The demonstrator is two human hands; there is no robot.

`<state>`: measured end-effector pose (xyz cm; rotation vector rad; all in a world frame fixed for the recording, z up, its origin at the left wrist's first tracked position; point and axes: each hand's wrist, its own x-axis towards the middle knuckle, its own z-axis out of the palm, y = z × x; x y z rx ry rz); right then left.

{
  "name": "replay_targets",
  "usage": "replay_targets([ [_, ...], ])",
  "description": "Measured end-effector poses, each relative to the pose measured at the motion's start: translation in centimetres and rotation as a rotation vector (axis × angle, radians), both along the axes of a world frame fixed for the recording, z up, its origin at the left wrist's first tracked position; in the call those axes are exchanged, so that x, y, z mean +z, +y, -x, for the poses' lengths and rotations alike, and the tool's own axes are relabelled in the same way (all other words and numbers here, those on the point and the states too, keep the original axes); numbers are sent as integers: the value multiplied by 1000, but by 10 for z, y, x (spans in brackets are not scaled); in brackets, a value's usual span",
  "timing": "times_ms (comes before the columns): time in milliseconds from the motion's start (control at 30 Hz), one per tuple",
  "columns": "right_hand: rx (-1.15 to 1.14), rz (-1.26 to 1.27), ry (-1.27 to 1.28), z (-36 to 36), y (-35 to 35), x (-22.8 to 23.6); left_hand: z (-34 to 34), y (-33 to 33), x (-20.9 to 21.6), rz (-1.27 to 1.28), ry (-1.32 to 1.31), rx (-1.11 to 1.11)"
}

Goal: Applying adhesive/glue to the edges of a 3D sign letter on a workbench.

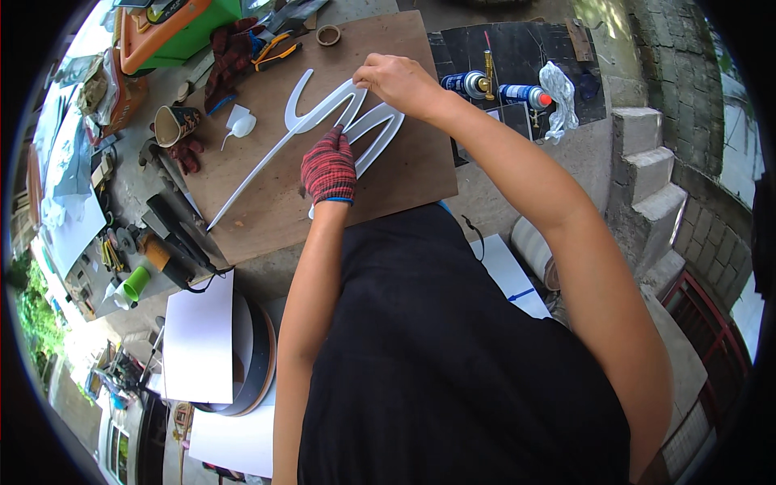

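A white script-shaped sign letter [321, 111], with a long tapering tail and looped strokes, lies on a brown board [267, 190]. My right hand [398, 81] is bare and closed, its thumb and fingers pinching the top of a stroke. Lower down, my left hand [329, 167] wears a red and black knit glove. Its fingers are drawn together on the inner strokes, and the glove hides part of the letter there.
Orange-handled pliers [276, 51] and a tape roll [328, 35] lie at the board's far side. A paper cup [175, 125] and small white bottle [242, 124] stand left. Beyond the right edge are blue spray cans [466, 83] and crumpled plastic [558, 97].
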<state>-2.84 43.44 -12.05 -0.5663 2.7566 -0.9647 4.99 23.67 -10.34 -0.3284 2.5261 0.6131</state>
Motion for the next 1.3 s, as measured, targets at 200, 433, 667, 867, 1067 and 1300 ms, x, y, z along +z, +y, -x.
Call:
replay_targets([
  [200,1,-50,98,0,0,3,0,3,3,-12,-22,5],
  [433,-19,-29,94,-4,-1,3,0,2,10,-28,-6,-21],
  [667,-26,-1,48,-6,-4,13,-8,-4,3,-48,41,-37],
  [867,-42,-14,25,-8,-2,18,3,-13,17,-214,244,20],
  [1067,-50,17,10,-8,-6,26,62,-34,-4,-88,360,-347],
  [1300,-74,16,-16,-11,-7,30,84,-37,-6,-120,64,-639],
])
